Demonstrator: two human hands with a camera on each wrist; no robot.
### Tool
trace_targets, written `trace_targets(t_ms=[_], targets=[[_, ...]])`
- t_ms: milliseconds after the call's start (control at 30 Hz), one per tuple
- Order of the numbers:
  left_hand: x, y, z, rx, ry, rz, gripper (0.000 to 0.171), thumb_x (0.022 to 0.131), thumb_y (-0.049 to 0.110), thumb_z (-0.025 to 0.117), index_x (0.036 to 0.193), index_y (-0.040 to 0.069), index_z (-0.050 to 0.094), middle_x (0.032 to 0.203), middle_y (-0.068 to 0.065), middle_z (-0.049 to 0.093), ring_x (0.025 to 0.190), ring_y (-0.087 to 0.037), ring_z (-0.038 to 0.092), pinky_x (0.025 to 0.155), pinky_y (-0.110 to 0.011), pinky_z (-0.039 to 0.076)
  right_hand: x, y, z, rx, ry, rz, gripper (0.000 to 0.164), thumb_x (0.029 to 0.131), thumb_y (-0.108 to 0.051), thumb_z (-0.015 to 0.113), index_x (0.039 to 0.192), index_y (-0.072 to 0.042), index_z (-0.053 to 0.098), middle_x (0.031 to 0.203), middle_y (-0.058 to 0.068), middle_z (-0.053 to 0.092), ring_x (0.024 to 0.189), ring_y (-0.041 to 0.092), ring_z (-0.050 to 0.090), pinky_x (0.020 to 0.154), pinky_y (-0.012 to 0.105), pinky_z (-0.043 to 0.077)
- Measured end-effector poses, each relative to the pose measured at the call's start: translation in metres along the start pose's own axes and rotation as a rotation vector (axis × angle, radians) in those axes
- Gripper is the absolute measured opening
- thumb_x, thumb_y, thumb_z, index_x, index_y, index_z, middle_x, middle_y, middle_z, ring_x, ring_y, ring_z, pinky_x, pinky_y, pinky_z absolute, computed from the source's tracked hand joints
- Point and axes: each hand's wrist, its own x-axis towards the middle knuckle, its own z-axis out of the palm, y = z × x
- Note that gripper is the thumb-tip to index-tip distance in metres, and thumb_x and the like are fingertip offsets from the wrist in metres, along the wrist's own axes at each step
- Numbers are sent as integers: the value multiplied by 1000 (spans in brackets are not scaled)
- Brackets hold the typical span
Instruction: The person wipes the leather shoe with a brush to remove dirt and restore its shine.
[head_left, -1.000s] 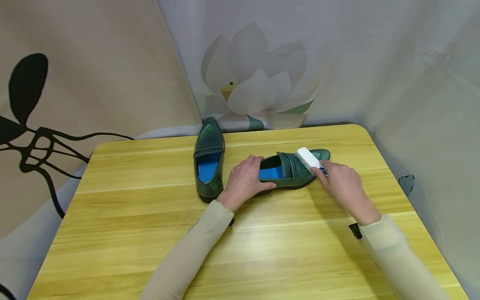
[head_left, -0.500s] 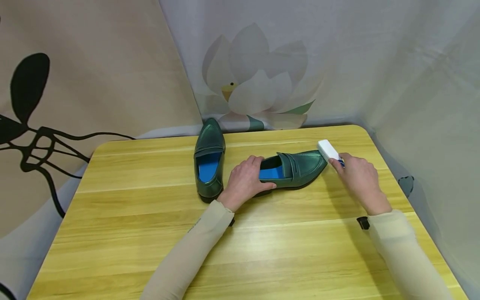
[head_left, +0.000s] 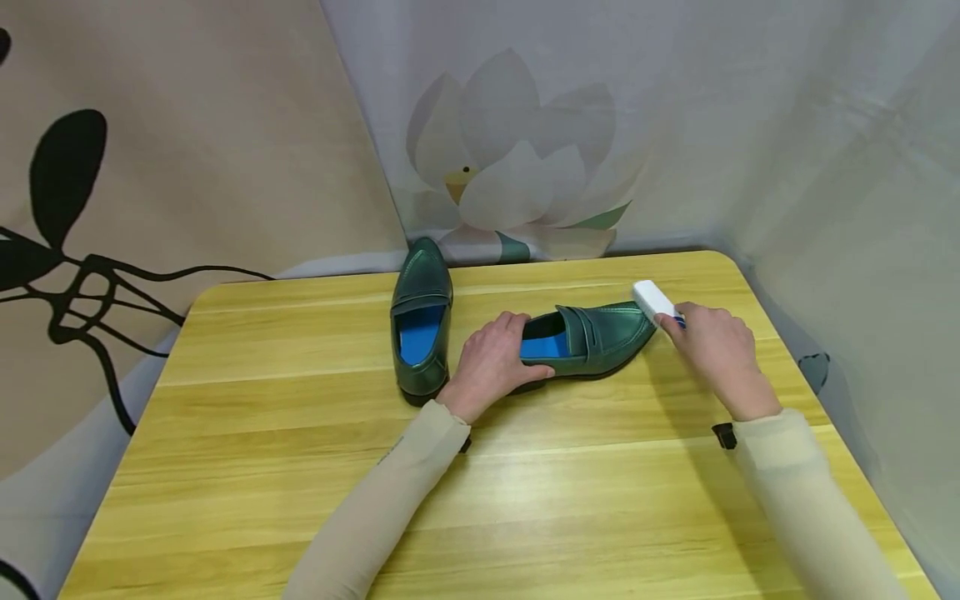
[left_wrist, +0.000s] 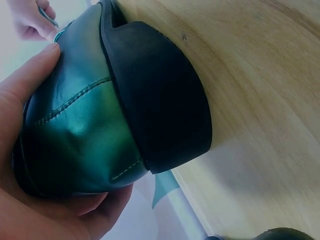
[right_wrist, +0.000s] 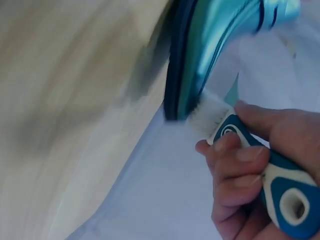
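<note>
A green loafer (head_left: 611, 333) with a blue insole lies with its toe to the right. My left hand (head_left: 489, 360) grips it round the heel; in the left wrist view the thumb lies along one side of the heel (left_wrist: 90, 135) and fingers curl round the other. My right hand (head_left: 716, 354) holds a white and blue brush (head_left: 654, 302) by its handle. The white bristles (right_wrist: 207, 117) touch the tip of the toe in the right wrist view. The matching loafer (head_left: 422, 325) stands left of my left hand, toe pointing to the back.
The wooden table (head_left: 300, 467) extends around the shoes. Behind it hangs a pale curtain (head_left: 720, 125) with a printed flower, close to the back edge. The left loafer's toe reaches that edge.
The brush in my right hand has moved right, from the loafer's upper front to the tip of its toe. My left hand keeps its hold on the heel.
</note>
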Motion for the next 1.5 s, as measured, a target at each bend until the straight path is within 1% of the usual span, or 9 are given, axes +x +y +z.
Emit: trace_targets(t_ms=[167,400,500,700,833,1100,1200,1300,1500], targets=[[-1,1,0,-3,-13,-7,88,81,62,82,143,6,57,132,-12,63,110,-29,65,92,-47,56,4,12,-4,-1,-27,35,48,107,-35,57,123,9,65,77,21,66,54,30,53,43,40,38],[-1,0,-1,-3,-6,-9,88,81,63,81,143,6,57,132,-12,63,109,-29,65,92,-47,57,-1,-14,2,-18,-19,-61,45,106,-35,61,120,7,68,78,20,66,53,29,53,42,39,39],[0,0,-1,-5,-7,-12,88,81,63,82,143,6,57,133,-12,63,110,-29,65,92,-47,56,-2,-19,3,-27,-25,-69,45,106,-35,61,120,6,68,79,21,66,54,29,53,42,39,39],[0,1,0,-12,-11,-16,88,81,63,82,144,6,57,133,-12,63,110,-29,65,93,-48,56,-3,-4,4,-14,25,0,49,106,-35,60,127,9,65,94,32,70,59,37,60,45,47,43],[0,1,0,-16,-5,-14,87,81,62,82,143,6,57,132,-12,63,110,-29,65,93,-48,56,-8,0,11,-6,72,-16,50,106,-33,61,125,13,64,93,33,70,60,40,62,47,53,46],[-1,0,-1,-14,7,-10,87,81,61,83,142,6,58,131,-12,64,108,-29,66,91,-47,57,-31,-31,28,41,53,-115,48,106,-31,60,126,13,63,94,30,71,61,36,64,50,52,50],[-1,0,-1,-16,6,-10,87,81,61,83,142,5,58,131,-12,64,107,-29,66,91,-48,57,-37,-35,32,63,56,-127,47,107,-31,58,128,12,63,96,29,72,63,35,65,50,50,49],[-1,0,-1,-15,5,-9,86,81,61,83,142,5,58,131,-13,64,108,-29,66,91,-48,57,-39,-27,35,54,92,-117,46,106,-30,60,126,11,64,96,29,72,62,35,64,48,49,47],[-1,1,0,-9,5,-9,86,81,61,82,142,6,58,131,-12,64,108,-29,66,91,-48,57,-33,2,37,37,184,-91,45,105,-30,63,124,10,64,94,30,71,56,32,60,42,47,44]])
